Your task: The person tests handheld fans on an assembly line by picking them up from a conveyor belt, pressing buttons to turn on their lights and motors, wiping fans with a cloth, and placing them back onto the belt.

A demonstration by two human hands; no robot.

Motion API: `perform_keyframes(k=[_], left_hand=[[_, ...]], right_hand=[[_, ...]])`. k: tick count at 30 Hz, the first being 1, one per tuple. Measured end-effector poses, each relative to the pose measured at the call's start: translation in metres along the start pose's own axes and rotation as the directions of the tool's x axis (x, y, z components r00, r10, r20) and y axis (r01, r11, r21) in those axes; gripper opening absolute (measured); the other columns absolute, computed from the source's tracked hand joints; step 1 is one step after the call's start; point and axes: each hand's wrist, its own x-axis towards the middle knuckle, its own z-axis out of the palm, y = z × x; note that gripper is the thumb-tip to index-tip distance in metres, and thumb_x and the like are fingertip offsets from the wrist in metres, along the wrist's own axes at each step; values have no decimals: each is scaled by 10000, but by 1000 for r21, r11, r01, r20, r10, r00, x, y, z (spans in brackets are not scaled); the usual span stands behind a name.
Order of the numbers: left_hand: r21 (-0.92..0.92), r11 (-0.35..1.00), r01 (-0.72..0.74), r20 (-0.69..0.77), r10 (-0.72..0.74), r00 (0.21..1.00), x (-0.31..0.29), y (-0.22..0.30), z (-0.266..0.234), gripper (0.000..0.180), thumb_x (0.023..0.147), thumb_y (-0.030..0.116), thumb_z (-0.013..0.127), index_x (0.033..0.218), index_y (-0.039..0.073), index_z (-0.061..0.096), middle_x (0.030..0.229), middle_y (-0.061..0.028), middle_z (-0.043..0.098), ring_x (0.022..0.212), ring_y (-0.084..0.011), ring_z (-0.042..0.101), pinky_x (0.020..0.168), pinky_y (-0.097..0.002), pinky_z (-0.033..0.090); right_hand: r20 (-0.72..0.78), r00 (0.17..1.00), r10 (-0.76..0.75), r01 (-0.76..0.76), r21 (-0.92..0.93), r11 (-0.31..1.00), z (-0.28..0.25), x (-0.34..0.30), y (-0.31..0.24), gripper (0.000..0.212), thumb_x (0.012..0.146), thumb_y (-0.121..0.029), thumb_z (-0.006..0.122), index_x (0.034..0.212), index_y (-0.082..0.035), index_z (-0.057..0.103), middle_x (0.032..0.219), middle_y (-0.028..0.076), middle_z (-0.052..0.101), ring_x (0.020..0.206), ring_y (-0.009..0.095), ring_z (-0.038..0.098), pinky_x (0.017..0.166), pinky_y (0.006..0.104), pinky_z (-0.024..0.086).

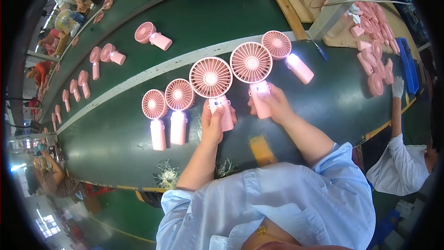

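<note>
Both of my hands hold pink handheld fans upright, side by side over the green work surface. My left hand is closed round the handle of one fan, its thumb on the front by a small dark display. In my right hand is the other fan, gripped by its handle, where a light glows near the top. Two lit fans lie to the left of my left hand. Beyond my right hand lies another lit fan.
A pale divider strip crosses the surface; several more fans lie beyond it and to the left. At right are a heap of pink fans, a blue tray, a pen and a co-worker's gloved hand. A metal post rises nearby.
</note>
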Motion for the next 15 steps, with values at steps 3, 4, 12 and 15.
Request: perform_keyframes(k=[3,4,12,15], left_hand=[[-40,999,-20,27,22,999,0,1,-1,243,881,147,442,1092,34,401,818,-131,567,616,-181,569,536,-275,476],[-29,1000,-11,20,11,1000,0,1,0,251,882,154,448,1096,33,400,821,-132,566,618,-182,569,537,-275,476],[20,1000,5,-50,-4,999,1,1,3,290,854,168,434,1106,28,407,825,-151,555,598,-211,562,510,-307,484],[-21,1000,-6,-34,6,999,-1,0,3,276,862,132,431,1113,27,385,822,-145,558,612,-196,562,534,-290,482]], right_hand=[[15,1000,-3,3,-19,1000,1,1,-3,277,865,-199,455,1056,-3,493,808,119,596,633,179,603,574,275,492],[9,1000,3,-3,-16,1000,-1,1,-2,277,865,-199,455,1056,-3,493,808,119,596,633,179,603,574,275,492],[68,997,-34,28,79,996,-3,-1,2,254,867,-142,527,1078,-13,471,831,93,580,633,159,603,548,254,485],[49,999,2,-7,100,995,-4,0,3,241,874,-157,529,1066,-20,482,812,84,578,616,150,600,531,250,484]])
